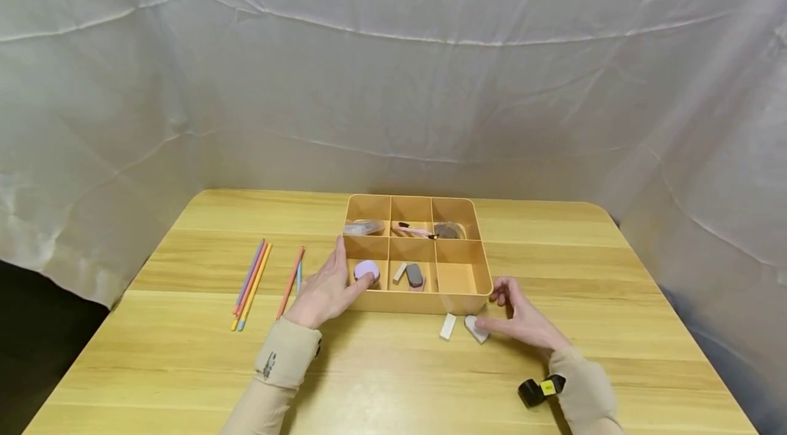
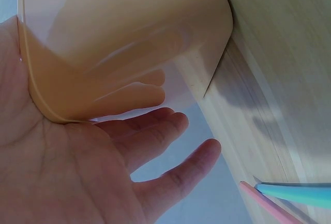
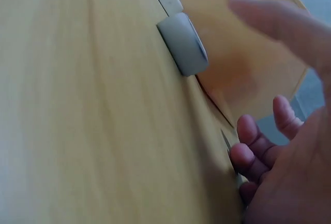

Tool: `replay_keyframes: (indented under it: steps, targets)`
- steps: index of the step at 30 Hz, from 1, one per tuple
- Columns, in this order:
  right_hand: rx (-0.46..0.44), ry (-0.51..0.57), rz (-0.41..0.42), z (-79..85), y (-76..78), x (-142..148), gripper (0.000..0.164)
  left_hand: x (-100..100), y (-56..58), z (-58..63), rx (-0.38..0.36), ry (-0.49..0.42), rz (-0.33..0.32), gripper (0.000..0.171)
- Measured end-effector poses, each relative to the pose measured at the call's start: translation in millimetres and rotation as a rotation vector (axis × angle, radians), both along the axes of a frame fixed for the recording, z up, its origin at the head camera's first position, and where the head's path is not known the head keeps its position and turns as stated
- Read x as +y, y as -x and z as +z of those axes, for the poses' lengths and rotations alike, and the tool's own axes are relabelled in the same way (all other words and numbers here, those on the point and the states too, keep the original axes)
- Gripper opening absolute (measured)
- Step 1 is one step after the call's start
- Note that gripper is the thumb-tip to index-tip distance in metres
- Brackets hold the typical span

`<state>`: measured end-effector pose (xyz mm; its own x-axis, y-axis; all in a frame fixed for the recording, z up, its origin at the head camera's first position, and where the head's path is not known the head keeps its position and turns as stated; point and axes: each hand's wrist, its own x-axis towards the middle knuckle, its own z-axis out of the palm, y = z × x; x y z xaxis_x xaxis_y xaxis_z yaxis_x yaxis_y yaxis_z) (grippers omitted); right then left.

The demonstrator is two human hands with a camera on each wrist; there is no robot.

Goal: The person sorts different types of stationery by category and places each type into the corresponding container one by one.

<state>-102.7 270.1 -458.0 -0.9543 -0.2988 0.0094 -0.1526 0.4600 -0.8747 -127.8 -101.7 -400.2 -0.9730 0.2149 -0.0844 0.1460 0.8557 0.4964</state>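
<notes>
Pale grey-white rounded block (image 1: 475,331) is on the wooden tabletop (image 1: 393,380), right hand (image 1: 525,320) just beside it: nothing held, thumb and loosely bent fingers apart. Imo pinch it by its sides, don't shove it. Left hand (image 1: 322,293) rests on the left front corner of the orange plastic six-compartment box (image 1: 402,301) behind, thumb over the rim, fingers loose. Brace there so it doesn't skid.

Right of the right hand (image 1: 521,320), the table (image 1: 633,312) has bare room — but two pale blocks (image 1: 447,327) lie to its left. The box (image 1: 406,302) blocks the left hand's (image 1: 322,290) right side — pencils (image 1: 253,287) lie on its left.
</notes>
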Motion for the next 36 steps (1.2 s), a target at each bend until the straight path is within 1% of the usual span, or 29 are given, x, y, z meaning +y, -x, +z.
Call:
replay_keyframes:
  steps: [3,9,16,21,23,31,36]
  targets:
    - [-0.014,-0.014,-0.004,0.6,1.1,-3.7,0.066,-0.2,0.1,-0.5,-0.004,0.001,0.000,0.101]
    - [0.017,-0.073,-0.030,0.1,2.1,-8.3,0.070,-1.2,-0.4,-0.8,-0.003,-0.007,0.002,0.101]
    - [0.091,-0.106,-0.022,-4.3,2.7,-8.8,0.073,-1.8,-0.4,-1.4,-0.009,0.001,0.002,0.102]
    - [0.152,-0.132,-0.019,-5.8,1.2,-8.9,0.075,-0.8,0.1,-2.0,-0.002,-0.015,-0.005,0.101]
    - [0.163,-0.139,-0.024,-5.5,1.0,-9.3,0.075,-0.9,0.2,-2.1,-0.003,-0.013,-0.004,0.101]
    - [0.154,-0.178,-0.035,-4.4,0.6,-9.3,0.075,-1.4,0.8,-1.3,-0.010,-0.014,0.003,0.102]
    - [0.122,-0.209,-0.051,-4.8,1.1,-9.4,0.078,-1.0,1.3,-1.1,0.000,-0.009,0.000,0.102]
